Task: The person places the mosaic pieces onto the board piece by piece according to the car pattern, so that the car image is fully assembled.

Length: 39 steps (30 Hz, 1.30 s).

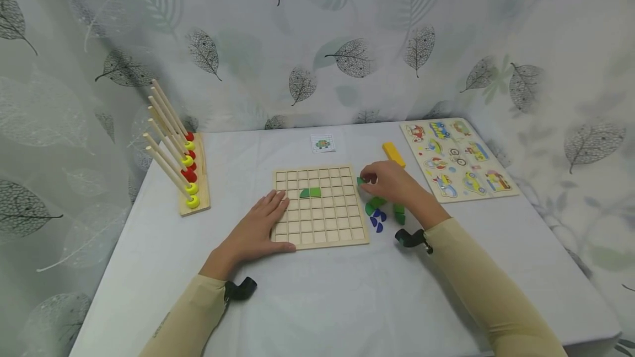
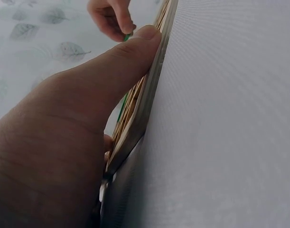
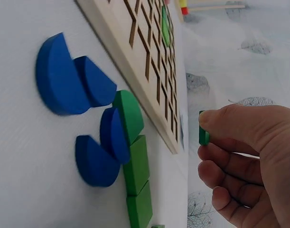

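Note:
A wooden grid board [image 1: 331, 244] lies on the white table, with a green quarter-round piece [image 1: 305, 194] and a green square piece [image 1: 315, 192] side by side in its cells. My left hand [image 1: 255, 227] rests on the board's left side, fingers extended and thumb along the near edge. Beyond the board's right edge, my right hand [image 1: 392, 183] pinches a small green piece [image 3: 203, 129] between thumb and fingers, held above the table. Below that hand lie loose green pieces [image 3: 137, 166] and several blue rounded pieces [image 3: 61, 78].
A small picture card [image 1: 323, 143] lies behind the grid board. To the right are a yellow block [image 1: 393, 155] and a picture puzzle board [image 1: 478, 194]. On the left stands a wooden peg stand [image 1: 200, 153] with red and yellow rings. Patterned cloth hangs behind the table.

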Available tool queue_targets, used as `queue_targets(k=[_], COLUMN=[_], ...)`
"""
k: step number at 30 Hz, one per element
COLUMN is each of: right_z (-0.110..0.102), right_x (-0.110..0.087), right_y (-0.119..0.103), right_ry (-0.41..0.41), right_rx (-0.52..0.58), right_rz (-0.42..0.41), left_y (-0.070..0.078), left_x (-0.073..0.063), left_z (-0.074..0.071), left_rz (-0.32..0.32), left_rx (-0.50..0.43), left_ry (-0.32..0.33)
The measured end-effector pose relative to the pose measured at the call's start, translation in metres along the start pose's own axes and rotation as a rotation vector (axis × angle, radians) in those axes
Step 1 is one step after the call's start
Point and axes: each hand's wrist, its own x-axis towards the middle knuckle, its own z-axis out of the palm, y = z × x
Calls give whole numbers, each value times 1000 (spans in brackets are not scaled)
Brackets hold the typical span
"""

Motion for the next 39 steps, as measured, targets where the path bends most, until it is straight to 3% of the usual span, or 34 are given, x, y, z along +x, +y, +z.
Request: queue_targets(k=[18,29,39], right_z=[0,10,18], right_x=[13,25,29], right_y=[-26,-41,-46], right_ry=[-6,-22,-50], right_rx=[-3,-9,-25], right_rz=[-22,-84,-91], left_y=[5,3,6], left_x=[6,7,5], left_z=[3,5,3], left_rz=[-21,-23,-21], left_rx=[-13,-5,-30], left_ry=[-26,-11,-5])
